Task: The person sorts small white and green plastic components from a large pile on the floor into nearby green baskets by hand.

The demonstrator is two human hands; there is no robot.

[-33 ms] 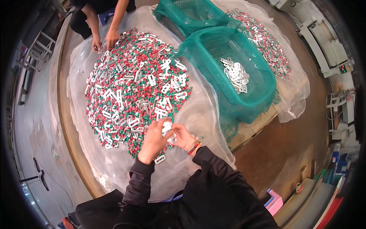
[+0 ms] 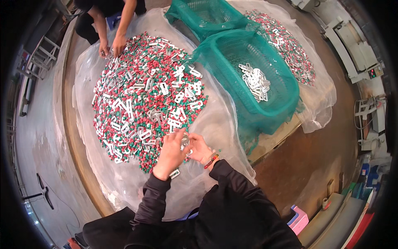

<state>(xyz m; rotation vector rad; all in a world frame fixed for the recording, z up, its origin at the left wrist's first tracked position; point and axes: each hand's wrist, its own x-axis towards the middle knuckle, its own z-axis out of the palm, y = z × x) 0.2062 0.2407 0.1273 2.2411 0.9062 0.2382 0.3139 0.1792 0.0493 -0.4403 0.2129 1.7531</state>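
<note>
My left hand (image 2: 169,152) and my right hand (image 2: 200,149) meet above the near edge of a heap of red and green pellets (image 2: 155,64). Several small, shiny, slotted metal pieces (image 2: 185,143) like flat buckles sit between them. The right fingers curl around these pieces, while the left fingers are bent over them, partly hidden. A single slotted metal piece (image 2: 174,173) lies on the translucent sheet (image 2: 215,124) beside my left wrist. Many more such pieces are scattered through the heap.
A green basket draped in netting (image 2: 286,99) stands to the right, with a pile of metal pieces (image 2: 256,83) inside. Another netted basket (image 2: 203,12) and a second mixed heap (image 2: 286,41) lie beyond. A co-worker's hands (image 2: 112,47) touch the heap's far left edge.
My left hand has shifted slightly, its fingers moving over the metal pieces, which now show less. The co-worker's hands have moved a little.
</note>
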